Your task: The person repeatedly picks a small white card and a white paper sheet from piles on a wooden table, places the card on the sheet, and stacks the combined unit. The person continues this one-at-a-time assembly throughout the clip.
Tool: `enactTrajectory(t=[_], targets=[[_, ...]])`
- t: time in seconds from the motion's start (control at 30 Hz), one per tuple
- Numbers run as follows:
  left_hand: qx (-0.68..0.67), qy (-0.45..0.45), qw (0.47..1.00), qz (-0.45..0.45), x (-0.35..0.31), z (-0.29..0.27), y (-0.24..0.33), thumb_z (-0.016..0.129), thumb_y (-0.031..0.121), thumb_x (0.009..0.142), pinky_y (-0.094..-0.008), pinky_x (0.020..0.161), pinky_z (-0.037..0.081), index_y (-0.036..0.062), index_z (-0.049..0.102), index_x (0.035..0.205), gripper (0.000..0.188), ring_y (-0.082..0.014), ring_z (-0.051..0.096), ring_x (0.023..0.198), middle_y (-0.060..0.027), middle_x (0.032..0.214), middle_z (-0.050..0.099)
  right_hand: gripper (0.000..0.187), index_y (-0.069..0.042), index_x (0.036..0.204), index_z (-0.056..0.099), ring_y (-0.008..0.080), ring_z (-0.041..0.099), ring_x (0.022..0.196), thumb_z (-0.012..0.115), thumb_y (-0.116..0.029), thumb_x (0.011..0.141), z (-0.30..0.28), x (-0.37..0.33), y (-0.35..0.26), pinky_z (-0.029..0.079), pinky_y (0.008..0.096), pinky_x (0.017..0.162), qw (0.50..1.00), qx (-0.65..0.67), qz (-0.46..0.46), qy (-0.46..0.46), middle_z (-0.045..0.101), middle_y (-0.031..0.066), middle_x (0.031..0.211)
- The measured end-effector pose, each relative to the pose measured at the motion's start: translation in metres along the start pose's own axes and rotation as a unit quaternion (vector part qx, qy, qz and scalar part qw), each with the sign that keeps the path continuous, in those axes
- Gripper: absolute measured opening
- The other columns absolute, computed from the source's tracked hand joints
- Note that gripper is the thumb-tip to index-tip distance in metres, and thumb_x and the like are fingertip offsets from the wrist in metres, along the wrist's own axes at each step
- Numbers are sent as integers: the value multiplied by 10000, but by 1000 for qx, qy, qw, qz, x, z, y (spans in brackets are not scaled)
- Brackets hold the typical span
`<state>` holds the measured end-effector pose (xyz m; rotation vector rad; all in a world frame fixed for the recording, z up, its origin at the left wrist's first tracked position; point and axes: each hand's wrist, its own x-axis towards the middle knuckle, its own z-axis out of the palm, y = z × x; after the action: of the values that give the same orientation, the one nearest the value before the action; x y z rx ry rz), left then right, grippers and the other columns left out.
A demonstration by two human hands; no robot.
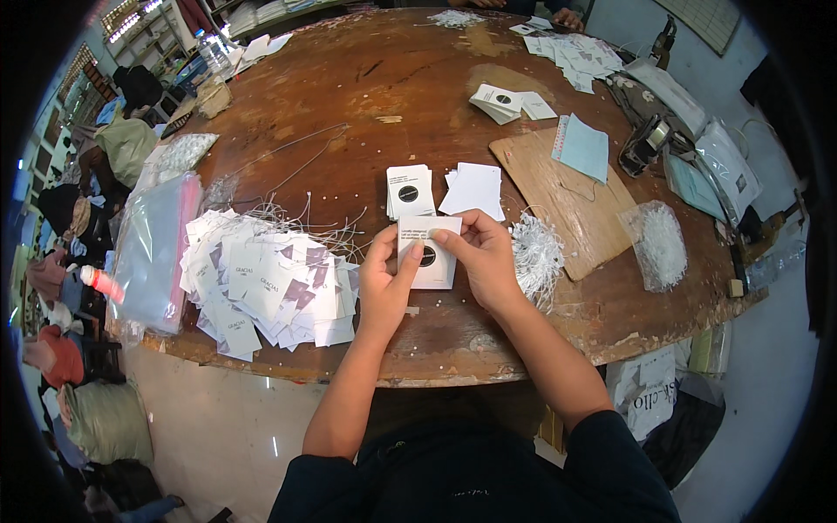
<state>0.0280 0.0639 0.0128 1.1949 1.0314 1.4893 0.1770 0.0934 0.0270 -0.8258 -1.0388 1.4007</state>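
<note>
Between my two hands is a white card tag [443, 275] with a black circle and small print, held over the table near its front edge. My left hand [384, 277] pinches its left side, thumb on the face. On the right side, my right hand [488, 260] grips the upper corner with thumb and fingers; whether more than one card is held cannot be told. Just beyond lie a stack of similar printed tags [408, 190] and a stack of blank white cards [475, 188]. A bundle of white strings [536, 260] sits beside my right hand.
Left of my hands spreads a large pile of strung tags [261, 283], with clear plastic bags [150, 257] beyond. At right are a wooden board [567, 222], a pale blue booklet [581, 150] and a bag of white strings [660, 248]. Another person's hand [568, 19] shows at the far edge.
</note>
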Motion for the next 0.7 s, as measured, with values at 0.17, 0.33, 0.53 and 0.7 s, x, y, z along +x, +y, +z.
enactTrajectory(t=[0.17,0.33,0.53,0.7], targets=[[-6,0,1000,6,-1,0,3,670,154,968,-265,833,518,-27,588,1216,318,-117,645,955,-100,1077,680,151,-47,851,587,34,540,723,731,-50,895,-5,1,4,448,198,664,999,-33,-12,-15,621,-15,797],[4,97,995,12,6,-6,0,678,162,965,-257,812,515,-37,622,1165,288,-117,643,916,-86,1004,691,196,-40,814,586,25,501,689,752,-101,897,-1,0,2,419,197,617,999,-21,-22,15,588,-27,753],[-27,72,997,13,4,-7,-3,710,145,941,-236,802,504,-11,574,1132,281,-106,636,903,-78,1041,662,209,-39,796,577,26,480,702,736,-111,910,-3,-1,1,411,199,630,993,-112,-44,-12,567,-39,738],[-60,93,993,-36,11,-14,-4,680,149,963,-238,774,534,11,536,1067,225,-115,650,931,-88,1034,648,230,-57,786,557,21,453,683,717,-136,931,-5,3,-1,391,200,612,994,-84,-36,62,535,-51,727]])
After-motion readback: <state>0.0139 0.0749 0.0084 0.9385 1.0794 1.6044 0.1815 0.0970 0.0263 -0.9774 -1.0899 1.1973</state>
